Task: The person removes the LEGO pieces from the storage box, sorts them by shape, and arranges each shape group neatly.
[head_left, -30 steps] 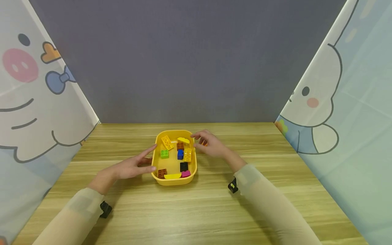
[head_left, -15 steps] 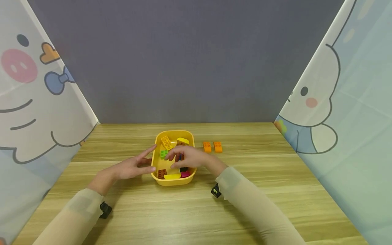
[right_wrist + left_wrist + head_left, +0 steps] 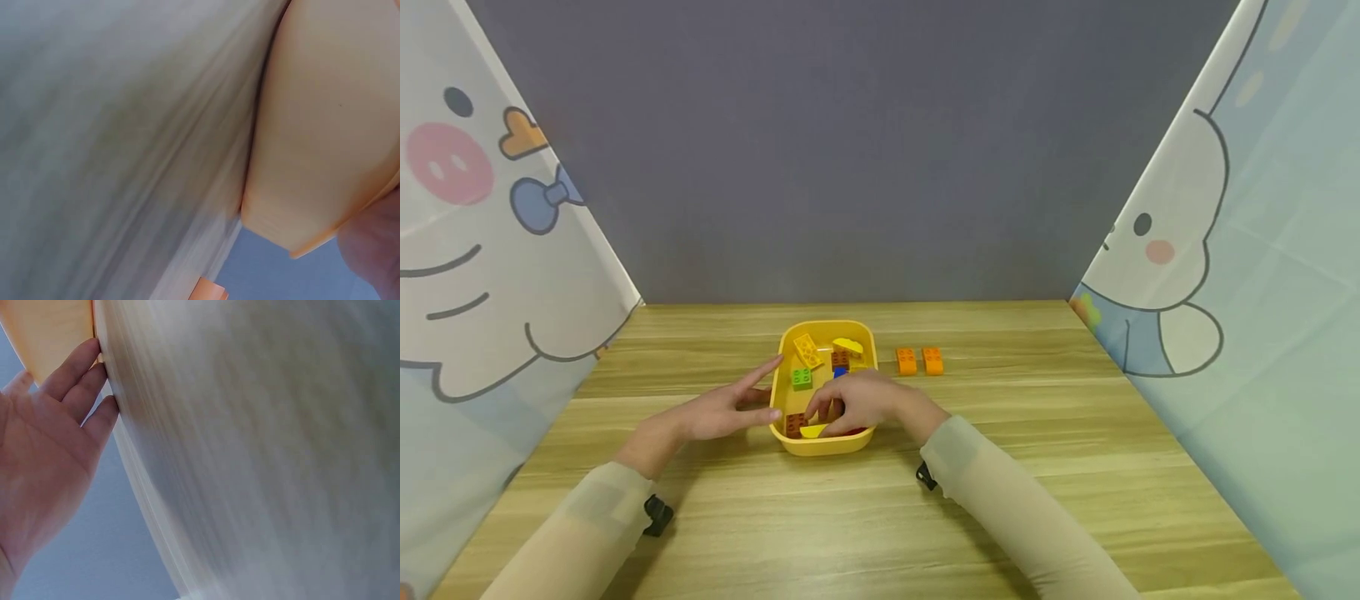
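Observation:
A yellow tray (image 3: 823, 447) of building blocks stands on the table in the head view. My left hand (image 3: 718, 412) rests at its left side with fingers spread and straight, the fingertips touching the wall; the left wrist view shows the same hand (image 3: 53, 437) at the tray (image 3: 53, 331). Over the tray's front right part reaches my right hand (image 3: 861, 398), fingers bent down among the blocks. Its thumb is by a yellow curved block (image 3: 812, 432), and a brown block (image 3: 795, 425) lies just left. Whether the fingers pinch anything is hidden.
Elsewhere in the tray lie a green block (image 3: 802, 379), a yellow block (image 3: 808, 351), a yellow curved piece (image 3: 847, 345), another brown block (image 3: 839, 359) and a partly covered blue block (image 3: 839, 372). Two orange blocks, one left (image 3: 906, 361) and one right (image 3: 932, 361), stand on the table (image 3: 1000, 400).
My right hand has left the orange blocks beside the tray, leaving two in view, and moved left into the tray, then lower toward its front. The left hand has stayed put.

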### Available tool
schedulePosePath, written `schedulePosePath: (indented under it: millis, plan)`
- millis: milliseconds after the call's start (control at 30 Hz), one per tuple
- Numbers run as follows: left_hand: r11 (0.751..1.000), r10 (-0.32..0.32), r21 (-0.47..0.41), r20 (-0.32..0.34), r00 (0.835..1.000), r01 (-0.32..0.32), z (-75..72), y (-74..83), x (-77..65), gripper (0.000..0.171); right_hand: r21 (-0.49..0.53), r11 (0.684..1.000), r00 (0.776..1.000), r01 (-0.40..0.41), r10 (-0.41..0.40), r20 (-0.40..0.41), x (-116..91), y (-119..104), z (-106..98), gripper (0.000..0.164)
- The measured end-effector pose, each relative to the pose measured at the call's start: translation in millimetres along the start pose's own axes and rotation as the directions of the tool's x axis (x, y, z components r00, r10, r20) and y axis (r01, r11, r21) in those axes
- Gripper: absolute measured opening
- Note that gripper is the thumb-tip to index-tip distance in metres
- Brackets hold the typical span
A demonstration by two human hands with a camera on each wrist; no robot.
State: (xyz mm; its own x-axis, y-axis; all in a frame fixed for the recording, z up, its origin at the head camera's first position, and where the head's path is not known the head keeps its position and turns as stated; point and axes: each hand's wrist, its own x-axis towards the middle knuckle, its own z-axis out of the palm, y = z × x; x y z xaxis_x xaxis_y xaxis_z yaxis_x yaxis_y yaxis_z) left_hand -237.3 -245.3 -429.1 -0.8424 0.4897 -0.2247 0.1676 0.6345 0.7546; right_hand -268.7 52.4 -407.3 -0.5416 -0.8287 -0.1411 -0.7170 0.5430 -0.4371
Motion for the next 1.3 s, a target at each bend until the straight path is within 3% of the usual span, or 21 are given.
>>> schedulePosePath:
  millis: [267, 467, 700, 833, 1000, 1300]
  plan:
    - [1.000, -0.007, 0.005, -0.006, 1.000, 0.007, 1.3, -0.9, -0.3, 0.091, -0.001, 1.000, 1.000, 0.000, 0.000, -0.014, -2.1, -1.0, 0.8, 0.026]
    - [1.000, -0.007, 0.012, -0.004, 1.000, 0.007, 2.0, -0.4, 0.0, 0.090, 0.006, 1.000, 1.000, -0.005, 0.005, -0.010, -2.4, -1.8, 1.7, 0.029]
    - [1.000, -0.006, 0.015, 0.006, 1.000, 0.006, 0.5, 0.3, 0.0, 0.092, -0.061, 0.998, 1.000, 0.012, -0.013, -0.015, -0.6, -1.0, 2.5, 0.034]
    - [1.000, -0.007, 0.012, 0.005, 1.000, 0.007, 0.6, 1.0, 0.1, 0.091, -0.026, 1.000, 1.000, 0.011, -0.012, -0.019, -1.8, -1.0, 1.4, 0.037]
    - [1.000, -0.003, 0.001, 0.006, 1.000, 0.003, 1.2, 2.3, -0.3, 0.090, 0.028, 0.999, 0.998, 0.024, -0.022, -0.053, -5.1, -0.5, 0.6, 0.044]
    - [1.000, -0.007, 0.002, 0.001, 1.000, 0.007, 1.4, 2.3, 0.1, 0.091, 0.020, 0.999, 0.992, 0.046, -0.044, -0.122, -5.6, 1.9, 1.2, 0.034]
